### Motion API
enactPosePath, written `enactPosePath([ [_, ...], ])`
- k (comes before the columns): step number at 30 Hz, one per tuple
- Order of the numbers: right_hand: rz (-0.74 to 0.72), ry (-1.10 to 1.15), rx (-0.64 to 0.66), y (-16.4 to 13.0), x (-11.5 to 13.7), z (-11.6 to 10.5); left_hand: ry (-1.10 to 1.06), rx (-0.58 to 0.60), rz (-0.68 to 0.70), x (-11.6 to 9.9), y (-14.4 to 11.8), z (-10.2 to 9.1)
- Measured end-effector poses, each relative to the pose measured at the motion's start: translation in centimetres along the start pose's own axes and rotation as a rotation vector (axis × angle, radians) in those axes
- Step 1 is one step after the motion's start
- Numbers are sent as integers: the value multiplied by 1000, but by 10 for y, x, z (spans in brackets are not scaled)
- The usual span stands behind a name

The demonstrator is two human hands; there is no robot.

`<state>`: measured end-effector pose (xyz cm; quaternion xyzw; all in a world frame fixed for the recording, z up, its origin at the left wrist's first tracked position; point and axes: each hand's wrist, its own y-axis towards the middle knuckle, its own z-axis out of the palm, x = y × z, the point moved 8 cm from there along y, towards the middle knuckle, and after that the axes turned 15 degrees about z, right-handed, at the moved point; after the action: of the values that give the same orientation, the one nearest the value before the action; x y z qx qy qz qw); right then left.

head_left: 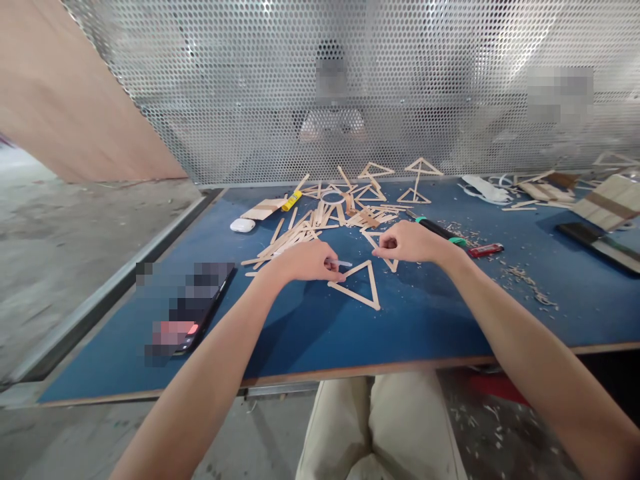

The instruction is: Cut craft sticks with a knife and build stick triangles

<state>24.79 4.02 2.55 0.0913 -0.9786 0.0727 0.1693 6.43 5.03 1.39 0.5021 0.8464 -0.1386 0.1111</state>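
Head view: the left hand (305, 261) pinches a small pale stick at the wooden stick triangle (357, 285) lying mid-worktop, steadying its corner. The right hand (407, 242), fingers closed together, pinches a second triangle (383, 248) just behind it, before the loose stick pile (300, 233) toward the blue worktop's (310, 333) far edge

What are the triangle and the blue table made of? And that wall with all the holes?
The triangle looks like thin, pale, unpainted wooden craft sticks joined at the corners. The table seems to be a board with a matte blue top; its front edge shows bare brown wood. The wall looks like shiny silver metal sheet, punched with rows of small round holes.
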Motion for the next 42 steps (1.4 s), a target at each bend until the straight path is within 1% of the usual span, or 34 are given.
enactPosePath([
  [4,9,-7,15,1,-2,1,-6,-2,5,1,0,1],
  [7,-16,15,31,-1,1,1,-9,3,14,3,-1,1],
  [9,-49,40,50,-5,7,0,29,-66,35,3,-3,-7],
  [11,-99,59,87,-10,16,2,62,-201,58,2,-8,-21],
  [13,-155,56,126,-17,27,5,34,-316,61,2,-13,-33],
  [14,-178,45,138,-20,33,7,-9,-333,52,3,-14,-35],
  [15,-195,30,141,-23,39,9,-62,-320,38,3,-15,-34],
  [16,-209,13,136,-25,44,10,-119,-284,23,3,-14,-31],
  [19,-243,-31,80,-31,58,13,-275,-133,-6,1,-11,-17],
  [21,-263,-44,49,-33,64,14,-359,-75,0,-1,-10,-12],
  [25,-306,17,36,-35,69,14,-459,-86,-10,0,-13,-14],
  [27,-315,113,-27,-34,65,4,-495,-95,-12,3,-16,-17],
  [31,-218,305,-318,-27,37,-28,-603,-114,11,3,-22,-25],
  [33,-180,355,-390,-22,22,-36,-608,-150,9,4,-24,-30],
  [34,-166,375,-395,-18,16,-36,-596,-165,6,5,-25,-32],
  [36,-138,425,-339,-10,6,-32,-563,-186,0,5,-26,-36],
  [38,-109,502,-225,-2,1,-23,-550,-190,-10,5,-27,-37],
  [40,-83,583,-122,4,-2,-14,-568,-194,-28,7,-28,-36],
  [42,-70,656,-59,7,-3,-8,-587,-195,-42,9,-28,-35],
])
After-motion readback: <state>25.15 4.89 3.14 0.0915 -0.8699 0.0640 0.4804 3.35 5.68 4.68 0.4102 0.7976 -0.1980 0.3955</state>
